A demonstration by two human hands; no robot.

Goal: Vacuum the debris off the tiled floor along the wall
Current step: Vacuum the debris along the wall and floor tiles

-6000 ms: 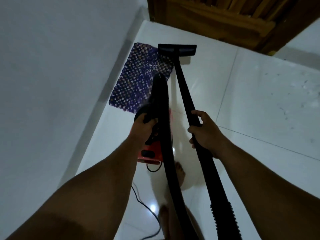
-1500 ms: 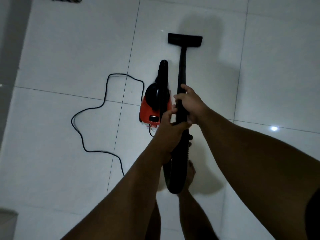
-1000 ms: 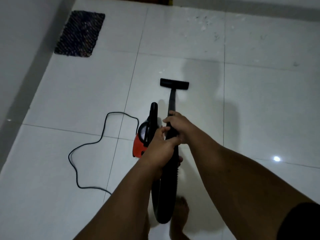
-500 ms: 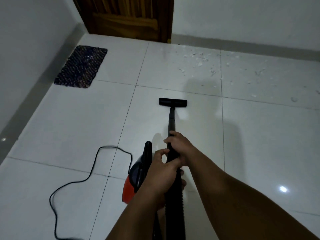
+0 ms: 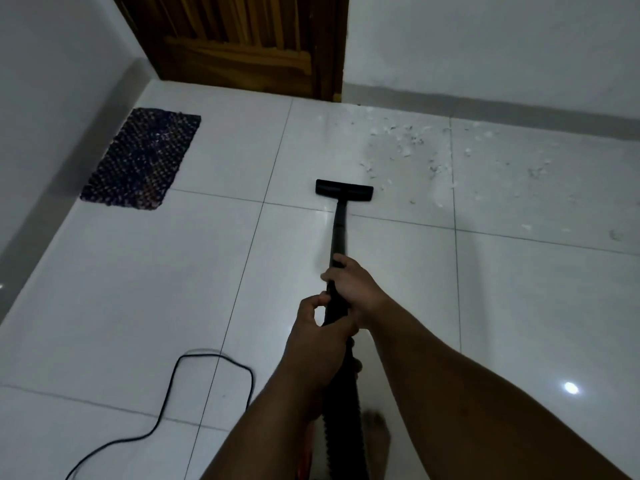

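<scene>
Both hands hold the black vacuum wand (image 5: 339, 233). My right hand (image 5: 353, 284) grips it higher up the tube, and my left hand (image 5: 320, 327) is closed around it just behind, near the ribbed hose (image 5: 343, 420). The flat black floor nozzle (image 5: 344, 190) rests on the white tiles, a short way left of and below a scatter of pale and dark debris (image 5: 412, 147) lying along the far wall. The red vacuum body is almost hidden under my left forearm; only a red sliver (image 5: 304, 455) shows.
A dark woven mat (image 5: 142, 164) lies by the left wall. A wooden door (image 5: 242, 43) closes the far corner. The black power cord (image 5: 173, 403) loops on the tiles at lower left. My bare foot (image 5: 375, 434) stands beside the hose.
The view has lifted toward the far wall. The nozzle has slid forward across the tile joint, closer to the debris. The red vacuum body has dropped almost out of sight.
</scene>
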